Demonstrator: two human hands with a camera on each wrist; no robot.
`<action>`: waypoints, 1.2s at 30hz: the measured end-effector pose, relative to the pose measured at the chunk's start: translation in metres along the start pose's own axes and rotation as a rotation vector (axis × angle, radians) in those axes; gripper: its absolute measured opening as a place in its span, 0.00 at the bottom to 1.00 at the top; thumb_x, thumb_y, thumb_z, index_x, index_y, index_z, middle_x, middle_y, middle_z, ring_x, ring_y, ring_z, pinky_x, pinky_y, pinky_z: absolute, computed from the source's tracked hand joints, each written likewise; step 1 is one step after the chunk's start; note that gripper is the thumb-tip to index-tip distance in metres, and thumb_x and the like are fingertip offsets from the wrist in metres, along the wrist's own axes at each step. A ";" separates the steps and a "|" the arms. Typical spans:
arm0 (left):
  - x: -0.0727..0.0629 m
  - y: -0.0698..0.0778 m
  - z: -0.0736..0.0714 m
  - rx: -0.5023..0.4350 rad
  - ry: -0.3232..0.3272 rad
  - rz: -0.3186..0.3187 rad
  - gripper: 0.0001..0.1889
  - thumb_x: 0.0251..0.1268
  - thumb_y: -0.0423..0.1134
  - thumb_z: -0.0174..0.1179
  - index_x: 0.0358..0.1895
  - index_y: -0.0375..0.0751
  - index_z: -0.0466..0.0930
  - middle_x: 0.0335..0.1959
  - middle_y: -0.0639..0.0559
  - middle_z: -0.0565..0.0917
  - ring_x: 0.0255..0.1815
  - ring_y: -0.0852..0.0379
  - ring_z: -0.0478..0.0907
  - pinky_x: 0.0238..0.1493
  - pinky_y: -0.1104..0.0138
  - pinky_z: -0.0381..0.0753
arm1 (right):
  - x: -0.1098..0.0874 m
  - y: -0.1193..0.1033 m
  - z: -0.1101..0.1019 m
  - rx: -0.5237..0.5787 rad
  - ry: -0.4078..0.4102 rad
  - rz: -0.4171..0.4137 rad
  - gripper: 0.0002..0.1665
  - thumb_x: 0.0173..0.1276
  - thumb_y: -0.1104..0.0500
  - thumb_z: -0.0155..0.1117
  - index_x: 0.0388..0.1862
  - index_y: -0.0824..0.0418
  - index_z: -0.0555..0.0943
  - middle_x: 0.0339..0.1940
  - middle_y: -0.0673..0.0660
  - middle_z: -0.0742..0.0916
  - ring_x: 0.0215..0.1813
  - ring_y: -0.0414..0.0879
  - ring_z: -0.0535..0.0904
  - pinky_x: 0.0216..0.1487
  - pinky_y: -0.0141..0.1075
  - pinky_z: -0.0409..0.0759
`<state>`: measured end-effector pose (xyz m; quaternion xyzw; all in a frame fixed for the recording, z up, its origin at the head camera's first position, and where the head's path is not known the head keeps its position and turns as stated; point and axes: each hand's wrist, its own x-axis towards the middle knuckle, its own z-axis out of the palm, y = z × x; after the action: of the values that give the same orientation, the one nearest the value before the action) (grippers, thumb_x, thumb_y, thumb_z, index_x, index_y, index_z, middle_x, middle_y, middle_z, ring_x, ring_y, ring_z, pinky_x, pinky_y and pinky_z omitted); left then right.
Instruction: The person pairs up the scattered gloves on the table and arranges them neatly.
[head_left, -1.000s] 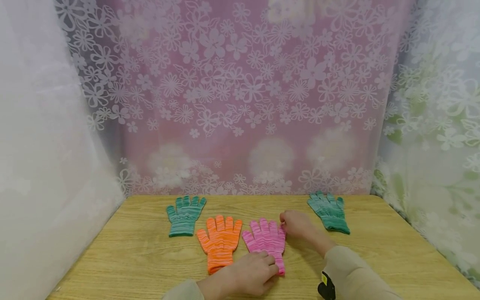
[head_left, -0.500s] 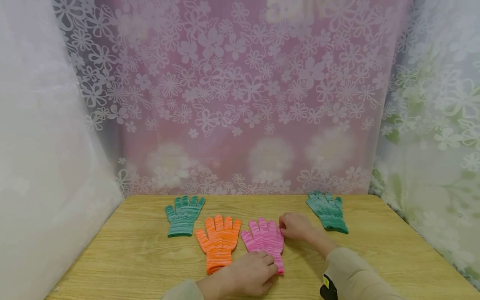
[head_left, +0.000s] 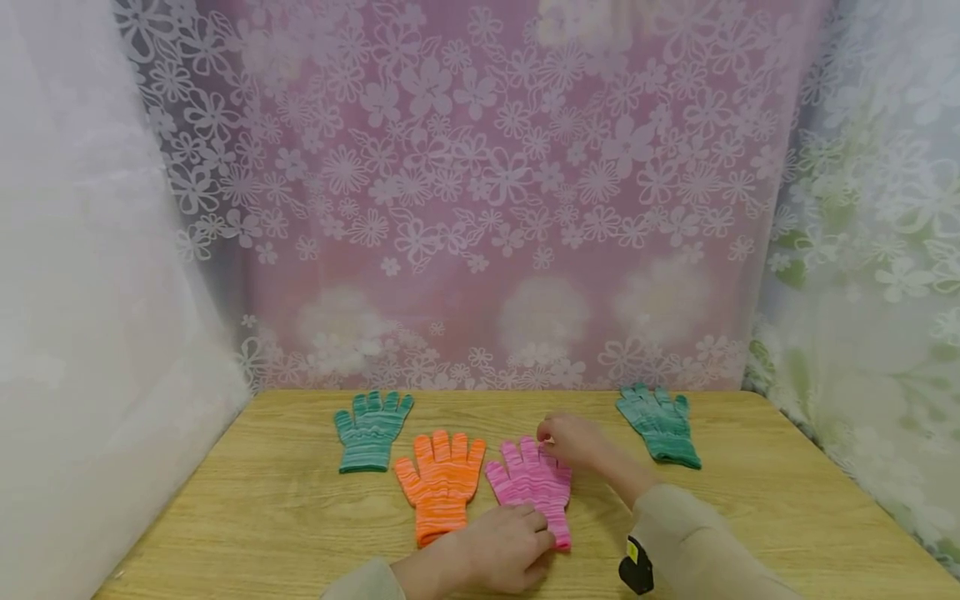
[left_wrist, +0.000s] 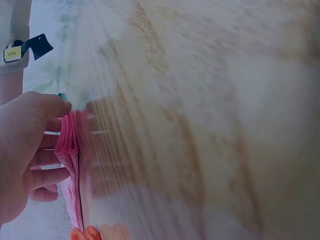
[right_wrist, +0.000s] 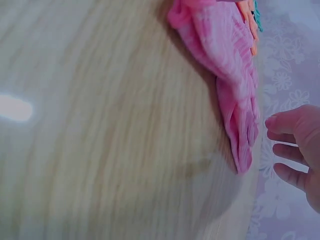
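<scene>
A pink knitted glove (head_left: 529,482) lies flat on the table, fingers pointing away from me. My left hand (head_left: 504,546) rests on its cuff. In the left wrist view, the extended fingers (left_wrist: 47,159) touch the pink fabric, with the thumb beside the cuff edge. Over the glove's upper right fingers hovers my right hand (head_left: 581,442). The right wrist view shows its thumb and fingers loosely bent, with a gap to the pink glove (right_wrist: 225,65) and nothing held. Left of the pink glove, an orange glove (head_left: 441,479) lies flat, its cuff partly hidden by my left hand.
Toward the back of the wooden table (head_left: 247,508) lie two green gloves, one green glove (head_left: 372,433) on the left and another green glove (head_left: 662,427) on the right. A flowered pink curtain (head_left: 495,208) hangs behind; pale sheets hang at both sides.
My right hand has let go of the pink glove's right edge and moved left and slightly away, over its upper fingers. My left hand has stayed on the cuff.
</scene>
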<state>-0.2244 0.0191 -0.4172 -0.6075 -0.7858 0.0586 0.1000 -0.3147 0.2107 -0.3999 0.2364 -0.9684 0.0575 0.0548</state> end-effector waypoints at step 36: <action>-0.002 -0.001 0.003 0.020 0.061 0.018 0.09 0.61 0.50 0.56 0.40 0.54 0.77 0.33 0.63 0.72 0.35 0.68 0.68 0.38 0.78 0.66 | 0.033 -0.007 0.026 -0.144 0.044 0.021 0.06 0.58 0.65 0.62 0.23 0.57 0.81 0.23 0.51 0.81 0.32 0.48 0.78 0.35 0.40 0.75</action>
<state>-0.2254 0.0169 -0.4203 -0.6149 -0.7764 0.0487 0.1294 -0.3425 0.1863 -0.4204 0.2205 -0.9710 -0.0064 0.0924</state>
